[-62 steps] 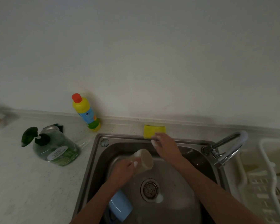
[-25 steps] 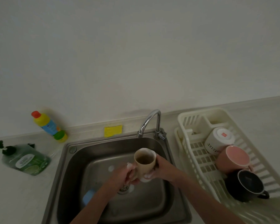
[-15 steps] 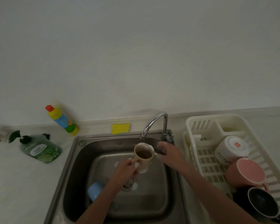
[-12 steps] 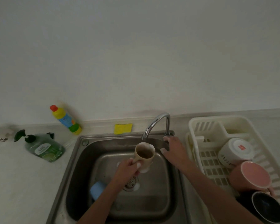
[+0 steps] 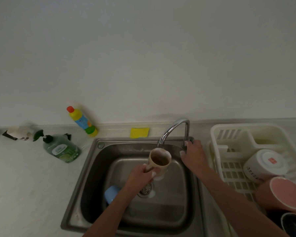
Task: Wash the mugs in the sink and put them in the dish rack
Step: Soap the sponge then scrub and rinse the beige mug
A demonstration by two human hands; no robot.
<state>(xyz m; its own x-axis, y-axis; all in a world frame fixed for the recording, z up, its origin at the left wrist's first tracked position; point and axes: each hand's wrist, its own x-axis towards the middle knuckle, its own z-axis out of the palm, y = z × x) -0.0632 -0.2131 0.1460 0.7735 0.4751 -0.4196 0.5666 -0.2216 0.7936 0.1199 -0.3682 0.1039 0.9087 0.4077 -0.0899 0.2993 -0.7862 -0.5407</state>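
Mugs are in two places: two at the sink and three in the rack. Nearest, at the lower right edge, a black mug (image 5: 295, 224) is only partly in view inside the white rack (image 5: 217, 161). Just behind it lies a pink mug (image 5: 284, 195) on its side, its opening turned toward the camera. A white mug (image 5: 265, 164) lies behind that one, its bottom facing up and toward the camera. The back compartment of the rack holds something dark that I cannot make out.

Inside the steel sink (image 5: 85, 177), a blue mug (image 5: 110, 195) lies on the floor of the basin, left of the drain (image 5: 146, 189), partly hidden by the left forearm. The left hand (image 5: 140, 175) grips the handle of a beige mug (image 5: 159, 159), fingers curled around it. This mug is held above the basin, tilted, just under the spout of the tap (image 5: 174, 129); its inside looks brownish. The right hand (image 5: 192, 156) rests at the base of the tap, fingers bent around it.

On the counter behind the sink lies a yellow sponge (image 5: 139, 132). Farther left stand a green soap bottle (image 5: 63, 150) and a yellow bottle (image 5: 83, 122) with a red cap.
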